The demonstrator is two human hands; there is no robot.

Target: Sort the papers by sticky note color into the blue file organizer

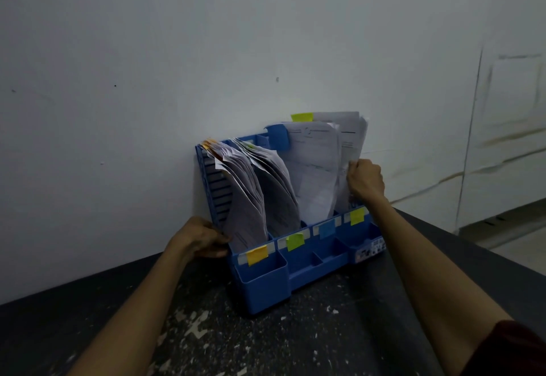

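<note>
Two bare arms reach in over the near edge of the counter (266, 343), and a dark red sleeve (508, 349) shows by the near right corner. At the far edge, close to the far right corner and up against the wall (177, 50), stands the blue file organizer (266, 281). It has four slots, and each has a little note on its front: an orange note (257, 254), a green note (295, 241), a blue note (327, 229) and a yellow note (357, 216). All four slots have papers in them. The left hand (201, 239) holds the left side of the organizer, with its fingers curled on the side panel there. The right hand (365, 180) is up at the last slot on the right, the yellow one, and its fingers are closed tight on the edge of the tall papers (351, 139) that stand in it. A yellow tab (302, 117) sticks out on top of those papers, so they seem to be in the right home. I think the sorting is almost done and this is the step of tucking the last papers in. Next, the right hand should push them down straight to the bottom and let go gently, while the left hand holds the organizer steady.
</note>
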